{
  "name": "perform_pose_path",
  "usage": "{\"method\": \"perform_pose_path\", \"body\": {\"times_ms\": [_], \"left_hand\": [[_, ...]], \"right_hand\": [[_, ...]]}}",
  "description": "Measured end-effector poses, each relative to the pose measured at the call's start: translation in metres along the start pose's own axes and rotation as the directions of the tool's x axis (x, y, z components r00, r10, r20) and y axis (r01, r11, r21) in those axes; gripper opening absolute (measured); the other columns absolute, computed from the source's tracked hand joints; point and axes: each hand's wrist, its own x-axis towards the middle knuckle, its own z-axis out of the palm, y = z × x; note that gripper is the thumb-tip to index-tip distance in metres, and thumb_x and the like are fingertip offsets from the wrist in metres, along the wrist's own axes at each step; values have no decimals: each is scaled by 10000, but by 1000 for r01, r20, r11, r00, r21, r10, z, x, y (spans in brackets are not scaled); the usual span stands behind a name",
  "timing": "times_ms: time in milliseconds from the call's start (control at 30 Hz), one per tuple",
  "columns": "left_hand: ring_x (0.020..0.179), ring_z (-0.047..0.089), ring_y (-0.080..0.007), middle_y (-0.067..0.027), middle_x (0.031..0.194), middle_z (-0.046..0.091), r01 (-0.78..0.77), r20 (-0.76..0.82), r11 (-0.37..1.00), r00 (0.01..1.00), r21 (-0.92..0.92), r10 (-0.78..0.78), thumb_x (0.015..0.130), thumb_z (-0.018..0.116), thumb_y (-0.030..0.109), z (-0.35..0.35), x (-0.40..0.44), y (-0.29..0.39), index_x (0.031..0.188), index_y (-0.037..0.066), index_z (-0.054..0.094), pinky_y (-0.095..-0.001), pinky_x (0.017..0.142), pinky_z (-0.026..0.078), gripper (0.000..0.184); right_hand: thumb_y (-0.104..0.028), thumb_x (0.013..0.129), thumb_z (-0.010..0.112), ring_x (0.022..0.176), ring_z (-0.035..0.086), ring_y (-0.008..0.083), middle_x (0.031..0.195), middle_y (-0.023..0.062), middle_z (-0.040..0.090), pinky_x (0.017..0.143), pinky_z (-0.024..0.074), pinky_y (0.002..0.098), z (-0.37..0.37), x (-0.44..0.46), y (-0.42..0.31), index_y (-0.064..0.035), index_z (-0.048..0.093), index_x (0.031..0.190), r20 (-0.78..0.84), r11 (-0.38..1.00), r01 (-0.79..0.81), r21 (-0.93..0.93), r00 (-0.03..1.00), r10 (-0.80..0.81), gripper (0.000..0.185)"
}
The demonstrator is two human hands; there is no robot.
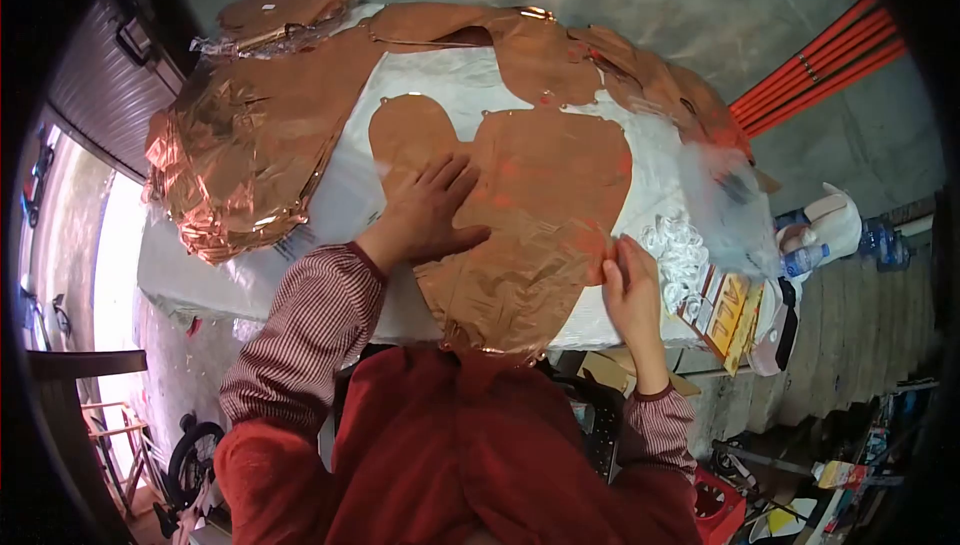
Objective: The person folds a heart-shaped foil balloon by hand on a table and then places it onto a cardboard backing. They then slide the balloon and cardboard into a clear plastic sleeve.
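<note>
A flat, copper-coloured foil balloon [550, 165] with rounded lobes lies on the white-covered table [400, 73], its creased lower end reaching the edge by my lap. My left hand [425, 213] rests on its left part, palm down, with the fingers spread. At the balloon's right edge, my right hand [632, 290] is closed, thumb and fingertips pinching the foil. A bundle of white ribbon or string [675, 260] lies just right of that hand.
More flat copper foil balloons [270, 110] are heaped on the left, and others [650, 75] lie along the far side. A clear plastic bag [725, 195], a yellow printed card [738, 320] and a water bottle [805, 261] are on the right. Orange pipes [820, 70] stand beyond.
</note>
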Motion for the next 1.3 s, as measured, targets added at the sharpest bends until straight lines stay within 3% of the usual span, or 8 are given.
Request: {"method": "perform_pose_path", "body": {"times_ms": [167, 500, 700, 800, 867, 967, 1100, 1300], "left_hand": [[1333, 365, -378, -207, 1428, 400, 3, 13, 1000, 1000, 29, -3, 796, 629, 521, 1, -1, -2, 1368, 21, 436, -494, 1066, 316, 785], [1346, 360, -348, -189, 1432, 411, -10, 12, 997, 1000, 82, 9, 814, 583, 516, -4, -1, 2, 1377, 54, 442, -506, 1038, 326, 743], [1339, 372, -342, -185, 1435, 411, -13, -9, 997, 1000, 78, 14, 813, 584, 504, 2, -2, -3, 1370, 53, 451, -490, 1018, 337, 729], [1341, 366, -345, -194, 1434, 407, 2, 31, 998, 1000, 59, -3, 826, 574, 516, -1, 0, -1, 1375, 53, 444, -497, 1038, 322, 730], [1341, 364, -348, -199, 1433, 405, 3, 27, 999, 1000, 54, -4, 833, 567, 526, -2, 0, 0, 1377, 50, 440, -501, 1044, 316, 734], [1342, 359, -355, -206, 1435, 399, 4, 29, 999, 1000, 49, -5, 843, 555, 550, -2, -1, -1, 1381, 46, 430, -506, 1049, 309, 749], [1345, 353, -361, -208, 1439, 391, -1, 50, 999, 999, 38, -1, 842, 547, 581, -5, -1, 1, 1385, 39, 419, -511, 1054, 300, 778], [1363, 331, -354, -204, 1457, 371, 0, 59, 999, 998, 44, -3, 847, 528, 604, -4, -1, 1, 1416, 38, 378, -506, 1060, 293, 816]], "right_hand": [[-155, 900, 596, 1147, 524, 389, 1252, 241, 547, 992, 420, 415, 11, 4, 0, 73, 575, 1171, 60, 997, 48, -63, 997, -44, 355], [-141, 907, 584, 1221, 490, 381, 1304, 234, 528, 1040, 384, 410, 11, 8, 0, 55, 575, 1197, 111, 999, 51, 0, 992, -51, 350], [-174, 930, 565, 1273, 445, 380, 1341, 230, 504, 1071, 350, 404, 8, 20, -1, 44, 553, 1240, 134, 996, -38, 86, 991, 26, 378], [-234, 912, 593, 1278, 431, 399, 1339, 254, 493, 1074, 340, 430, 12, 36, 2, 32, 571, 1229, 81, 997, 73, 24, 994, -75, 415], [-299, 918, 580, 1293, 410, 402, 1351, 263, 476, 1083, 327, 434, 19, 52, -4, 22, 575, 1234, 155, 982, 150, -112, 979, -132, 451], [-355, 918, 567, 1312, 388, 401, 1369, 263, 457, 1089, 316, 436, 29, 67, -3, 13, 574, 1242, 217, 981, 151, -122, 968, -122, 490], [-320, 916, 581, 1337, 364, 390, 1405, 239, 433, 1098, 310, 423, 39, 78, 3, 6, 558, 1262, 267, 988, 127, -86, 958, -100, 476], [-380, 901, 584, 1342, 360, 378, 1413, 244, 419, 1097, 295, 437, 44, 87, 9, -20, 529, 1305, 289, 980, 198, -17, 939, -185, 544]]}}
